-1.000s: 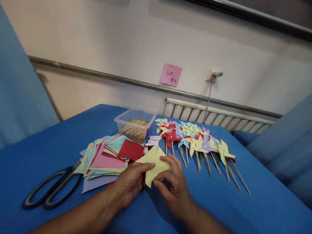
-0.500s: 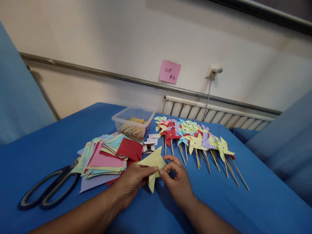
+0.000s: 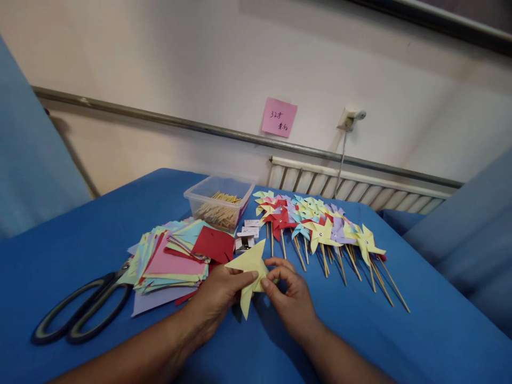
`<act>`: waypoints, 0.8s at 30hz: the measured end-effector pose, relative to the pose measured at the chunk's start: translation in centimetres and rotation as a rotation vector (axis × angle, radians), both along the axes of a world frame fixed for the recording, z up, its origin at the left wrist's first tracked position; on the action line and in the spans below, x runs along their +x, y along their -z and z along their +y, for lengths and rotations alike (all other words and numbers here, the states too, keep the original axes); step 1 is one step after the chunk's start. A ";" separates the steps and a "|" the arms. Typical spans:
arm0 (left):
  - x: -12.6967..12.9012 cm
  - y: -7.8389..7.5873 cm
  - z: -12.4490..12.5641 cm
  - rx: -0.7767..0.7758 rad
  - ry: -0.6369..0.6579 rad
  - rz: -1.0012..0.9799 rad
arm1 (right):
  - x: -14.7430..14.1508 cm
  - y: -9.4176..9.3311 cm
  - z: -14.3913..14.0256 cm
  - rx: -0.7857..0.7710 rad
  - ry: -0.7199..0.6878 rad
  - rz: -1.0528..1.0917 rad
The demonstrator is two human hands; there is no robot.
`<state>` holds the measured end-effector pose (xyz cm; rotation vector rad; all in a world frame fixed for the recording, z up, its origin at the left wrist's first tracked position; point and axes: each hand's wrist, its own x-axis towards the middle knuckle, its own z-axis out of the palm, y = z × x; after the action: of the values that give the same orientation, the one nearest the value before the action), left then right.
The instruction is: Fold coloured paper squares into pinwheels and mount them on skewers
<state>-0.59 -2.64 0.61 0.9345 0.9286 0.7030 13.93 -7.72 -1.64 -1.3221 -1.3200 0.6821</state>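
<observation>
- Since a moment ago, the yellow paper (image 3: 251,269) has been folded tighter and pulled lower.
- It is pinched between the left hand (image 3: 218,296) and right hand (image 3: 292,298).
- Its points run up and down, right between both hands.

We see an evenly lit, fairly bright scene with soft, diffuse light and no harsh glare. Only faint shadows fall beneath the hands on the blue table (image 3: 80,234) and behind the rail on the wall (image 3: 200,80). The centre looks sharp; lines bow towards the edges, and the near forearms appear slightly soft.
</observation>
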 end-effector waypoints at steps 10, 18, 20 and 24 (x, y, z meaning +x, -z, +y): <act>0.1 -0.4 0.1 -0.004 0.006 0.113 | -0.2 -0.5 -0.2 -0.001 0.000 -0.036; 0.1 -1.2 0.0 -0.004 -0.008 0.108 | 0.0 -0.2 -0.2 0.024 -0.004 -0.047; 0.1 -1.2 0.0 0.004 -0.004 0.114 | -0.1 -0.4 -0.3 0.037 -0.015 -0.059; 0.1 -0.9 0.2 0.016 -0.002 0.152 | -0.2 -0.8 -0.4 0.040 -0.021 -0.084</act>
<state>-0.50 -2.48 1.50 1.0117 1.0594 0.6489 13.71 -8.11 -0.87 -1.3184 -1.4102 0.6171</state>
